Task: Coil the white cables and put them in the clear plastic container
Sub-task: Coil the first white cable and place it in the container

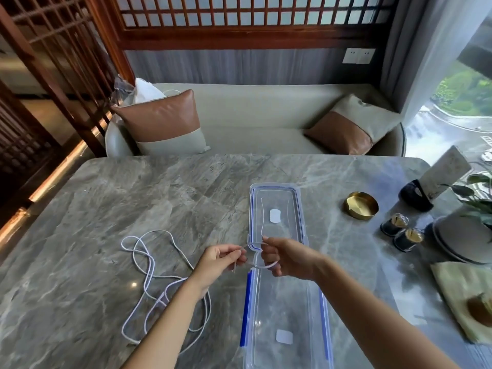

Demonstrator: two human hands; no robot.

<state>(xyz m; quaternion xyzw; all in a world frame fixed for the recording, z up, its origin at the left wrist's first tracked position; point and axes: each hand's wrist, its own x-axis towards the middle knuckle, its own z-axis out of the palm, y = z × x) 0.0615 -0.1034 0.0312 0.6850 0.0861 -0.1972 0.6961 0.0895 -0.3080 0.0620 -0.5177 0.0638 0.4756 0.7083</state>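
White cable (163, 294): loose tangle on tabletop (133, 195) left of clear plastic container (287, 302), one end lifted over its far rim | room: bare tabletop beyond tangle; lid (275, 198) just past container | left hand (221, 261) grip pinching cable; right hand (287, 258) grip pinching a small loop; both forearms reach forward

Both hands, left hand (222, 258) and right hand (286, 258), are pinching a white cable (149, 267) at frame center, forming a loop above the clear plastic container (285, 315).
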